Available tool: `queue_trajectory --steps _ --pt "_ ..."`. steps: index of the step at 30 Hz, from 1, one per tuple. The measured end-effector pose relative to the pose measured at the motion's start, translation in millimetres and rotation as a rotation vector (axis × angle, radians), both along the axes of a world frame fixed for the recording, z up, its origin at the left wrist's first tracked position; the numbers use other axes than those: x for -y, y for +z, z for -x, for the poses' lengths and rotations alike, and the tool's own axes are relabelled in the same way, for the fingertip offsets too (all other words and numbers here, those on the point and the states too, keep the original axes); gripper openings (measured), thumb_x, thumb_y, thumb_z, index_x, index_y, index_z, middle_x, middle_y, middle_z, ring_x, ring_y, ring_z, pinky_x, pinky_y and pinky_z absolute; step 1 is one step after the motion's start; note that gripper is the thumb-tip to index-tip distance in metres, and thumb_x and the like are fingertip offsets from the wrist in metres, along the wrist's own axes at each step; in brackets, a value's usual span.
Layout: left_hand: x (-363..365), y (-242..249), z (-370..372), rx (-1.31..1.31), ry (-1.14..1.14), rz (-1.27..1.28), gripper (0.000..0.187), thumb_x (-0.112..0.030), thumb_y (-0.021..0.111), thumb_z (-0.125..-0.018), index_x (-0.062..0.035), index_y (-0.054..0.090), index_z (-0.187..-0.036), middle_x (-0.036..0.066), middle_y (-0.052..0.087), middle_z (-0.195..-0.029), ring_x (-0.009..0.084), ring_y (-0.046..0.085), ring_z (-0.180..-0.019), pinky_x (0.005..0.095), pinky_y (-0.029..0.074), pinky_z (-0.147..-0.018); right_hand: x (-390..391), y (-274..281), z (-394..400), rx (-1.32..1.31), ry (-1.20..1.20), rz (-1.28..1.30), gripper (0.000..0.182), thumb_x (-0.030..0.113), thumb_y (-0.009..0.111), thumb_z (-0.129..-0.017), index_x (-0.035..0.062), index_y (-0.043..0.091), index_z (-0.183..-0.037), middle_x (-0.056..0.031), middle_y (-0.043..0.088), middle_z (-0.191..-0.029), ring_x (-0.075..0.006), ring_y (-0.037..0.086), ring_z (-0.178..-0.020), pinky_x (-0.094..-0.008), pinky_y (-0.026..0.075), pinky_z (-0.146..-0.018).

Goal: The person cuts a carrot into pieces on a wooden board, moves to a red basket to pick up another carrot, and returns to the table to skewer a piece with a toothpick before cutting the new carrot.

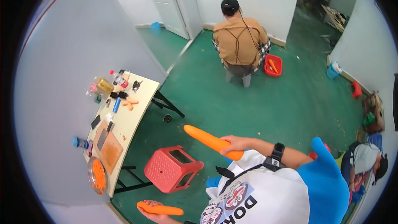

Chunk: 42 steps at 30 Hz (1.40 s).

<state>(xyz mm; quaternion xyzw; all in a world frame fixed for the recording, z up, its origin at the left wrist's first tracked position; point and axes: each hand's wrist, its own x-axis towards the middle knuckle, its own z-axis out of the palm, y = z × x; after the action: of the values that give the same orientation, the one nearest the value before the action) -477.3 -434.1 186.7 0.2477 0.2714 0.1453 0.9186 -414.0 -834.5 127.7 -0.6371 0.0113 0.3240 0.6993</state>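
My right hand point(235, 144) is closed around the thick end of a long orange carrot point(205, 138), which points up and left in front of my apron. Lower down, my left hand point(148, 210) grips a second carrot point(166, 210) near its left end. Between and left of the hands stands a red plastic stool point(166, 170). On the table point(139, 95) to the left lie a cutting board point(111, 153), a cleaver point(102, 138) and a metal bowl point(106, 182) of cut orange pieces point(98, 174).
Bottles point(118, 79), a blue roll point(117, 105) and pale root pieces point(130, 103) are on the table. Ahead, a person point(238, 37) sits on a grey stool beside a red basin point(278, 69) holding a carrot. Another person point(365, 157) is at the right edge.
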Motion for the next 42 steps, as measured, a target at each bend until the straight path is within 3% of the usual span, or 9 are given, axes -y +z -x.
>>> queue_trajectory --steps 4,6,10,14,19,30,35,39,42 --pt "-47.7 -30.9 -50.2 -0.064 0.037 -0.041 0.029 -0.038 0.063 -0.075 -0.0107 0.052 -0.074 -0.001 0.052 -0.063 0.0129 0.050 -0.050 0.0242 0.043 -0.046 -34.5 -20.7 -81.3 0.112 0.130 0.240 0.053 0.036 0.069 -0.070 0.0063 0.051 -0.110 -0.0059 0.055 -0.095 -0.0144 0.053 -0.090 -0.0303 0.043 -0.078" --pt "-64.2 -38.7 -66.8 -0.086 0.089 -0.017 0.031 -0.040 0.063 -0.074 -0.0114 0.053 -0.074 -0.001 0.053 -0.063 0.0161 0.051 -0.050 0.0302 0.045 -0.046 -48.7 -34.6 -126.3 0.178 0.148 0.209 0.052 0.034 0.070 -0.070 0.0061 0.051 -0.110 -0.0058 0.056 -0.095 -0.0143 0.053 -0.090 -0.0299 0.044 -0.078" --pt "-91.0 -67.4 -94.9 0.038 0.239 0.055 0.036 -0.041 0.058 -0.080 -0.0063 0.048 -0.082 0.001 0.048 -0.066 0.0129 0.045 -0.054 0.0254 0.043 -0.050 -80.2 -35.2 -220.2 0.095 0.154 0.024 0.048 0.022 0.072 -0.070 0.0045 0.052 -0.110 -0.0048 0.057 -0.093 -0.0133 0.055 -0.084 -0.0279 0.046 -0.075" --pt "-74.6 -29.1 -151.1 -0.061 0.464 0.063 0.037 -0.041 0.058 -0.080 -0.0054 0.049 -0.081 0.003 0.050 -0.069 0.0161 0.049 -0.060 0.0289 0.045 -0.058 -105.1 -3.8 -304.5 -0.046 0.275 0.026 0.046 0.019 0.071 -0.070 0.0030 0.051 -0.108 -0.0048 0.057 -0.091 -0.0128 0.056 -0.080 -0.0270 0.046 -0.072" --pt "-78.3 -12.3 -202.0 -0.073 0.543 0.081 0.036 -0.039 0.054 -0.084 -0.0035 0.049 -0.083 0.006 0.051 -0.071 0.0188 0.051 -0.068 0.0325 0.045 -0.067 -137.5 30.1 -372.4 0.109 0.340 0.206 0.040 0.016 0.069 -0.070 0.0016 0.052 -0.102 -0.0048 0.056 -0.085 -0.0128 0.055 -0.075 -0.0268 0.045 -0.069" --pt "-188.0 -46.7 -337.6 0.016 0.580 0.268 0.039 -0.041 0.050 -0.084 -0.0040 0.049 -0.094 0.011 0.053 -0.081 0.0243 0.051 -0.078 0.0385 0.042 -0.079 -212.8 7.4 -462.7 0.137 0.330 0.290 0.044 0.018 0.070 -0.069 0.0002 0.051 -0.105 -0.0052 0.056 -0.088 -0.0136 0.053 -0.080 -0.0282 0.045 -0.073" --pt "-205.3 -17.7 -383.8 0.041 0.586 0.190 0.036 -0.041 0.052 -0.084 -0.0083 0.049 -0.097 0.010 0.052 -0.090 0.0242 0.049 -0.085 0.0407 0.041 -0.080 -242.5 8.4 -493.4 0.148 0.279 0.251 0.041 0.017 0.068 -0.070 0.0003 0.052 -0.104 -0.0051 0.055 -0.087 -0.0131 0.053 -0.077 -0.0271 0.045 -0.071" --pt "-203.8 -16.4 -385.8 -0.115 0.630 0.161 0.041 -0.043 0.050 -0.084 -0.0104 0.048 -0.108 0.011 0.052 -0.102 0.0260 0.048 -0.099 0.0469 0.039 -0.085 -257.0 12.2 -503.5 0.153 0.302 0.241 0.039 0.016 0.068 -0.070 0.0001 0.052 -0.102 -0.0049 0.055 -0.084 -0.0127 0.052 -0.074 -0.0268 0.044 -0.068" --pt "-205.6 -10.7 -372.6 -0.047 0.642 0.197 0.041 -0.039 0.054 -0.084 -0.0084 0.047 -0.111 0.011 0.051 -0.107 0.0284 0.043 -0.109 0.0498 0.036 -0.092 -266.3 -2.3 -509.0 0.174 0.306 0.252 0.036 0.015 0.067 -0.070 -0.0001 0.052 -0.100 -0.0046 0.054 -0.082 -0.0125 0.052 -0.071 -0.0264 0.044 -0.066"
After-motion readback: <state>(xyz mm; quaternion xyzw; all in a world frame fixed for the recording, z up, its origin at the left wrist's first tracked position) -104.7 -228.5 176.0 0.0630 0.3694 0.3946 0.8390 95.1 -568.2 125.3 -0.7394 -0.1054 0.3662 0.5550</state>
